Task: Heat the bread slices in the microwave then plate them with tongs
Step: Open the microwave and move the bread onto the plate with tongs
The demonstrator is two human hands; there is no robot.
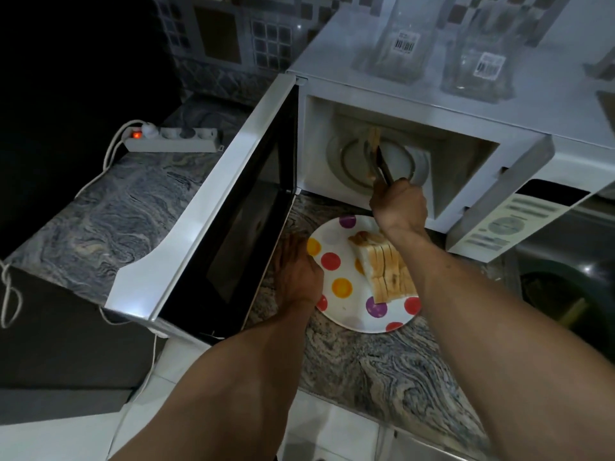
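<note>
a marbled stone counter (376, 371) was seen running across the view, with a white microwave (432, 94) set on it at the back right. the microwave door (213, 227) was swung fully open to the left, its dark window facing the opening. a round turntable (352, 161) was seen inside the cavity. on top of the microwave two clear containers (402, 41) with barcode labels were stood. a white power strip (173, 139) with a lit red switch was laid on the counter to the left of the door.

in front of the microwave a white plate with coloured dots (336, 294) was placed on the counter. a row of bread slices (382, 267) was stood on edge on the plate, leaning together, partly covered by the right forearm.

the left hand (296, 271) was rested on the left rim of the plate; its fingers were hidden from view, so whether the rim was gripped could not be told. the right hand (397, 204) was closed around the handles of dark tongs (382, 168), which were reached into the cavity. the tongs were closed narrowly on one slice of bread (373, 144), held upright above the turntable.
</note>
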